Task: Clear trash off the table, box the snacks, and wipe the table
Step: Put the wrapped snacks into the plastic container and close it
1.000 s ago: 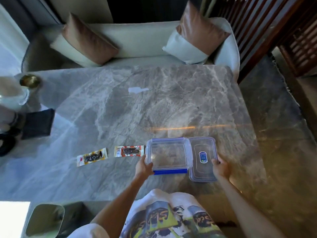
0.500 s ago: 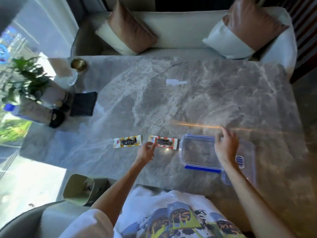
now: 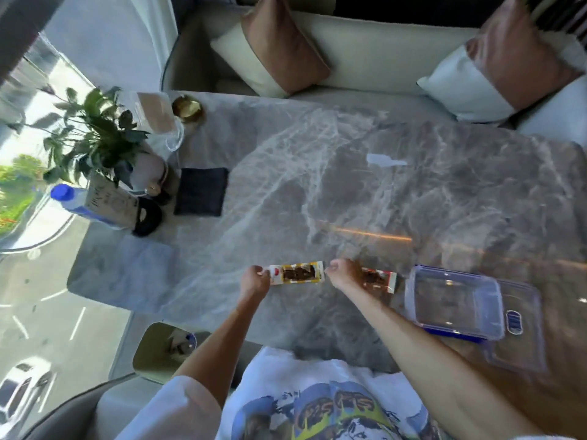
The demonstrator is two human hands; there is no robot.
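Snacks not yet boxed — clear box (image 3: 457, 304) open and empty.
A yellow-edged packet (image 3: 297, 274) is held by both ends; a red-edged packet (image 3: 381, 279) is laid flat beside the box.

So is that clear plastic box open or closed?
Open. The clear box has no lid on it; its lid lies flat on the table just to its right. Nothing shows inside the box.

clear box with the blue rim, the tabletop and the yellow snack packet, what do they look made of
Clear rectangular box: see-through rigid plastic, likely; the surface beneath shows through it. Grey veined tabletop: polished marble or a stone-look slab; it mirrors light streaks. Yellow snack packet: glossy plastic film, thin and flat.
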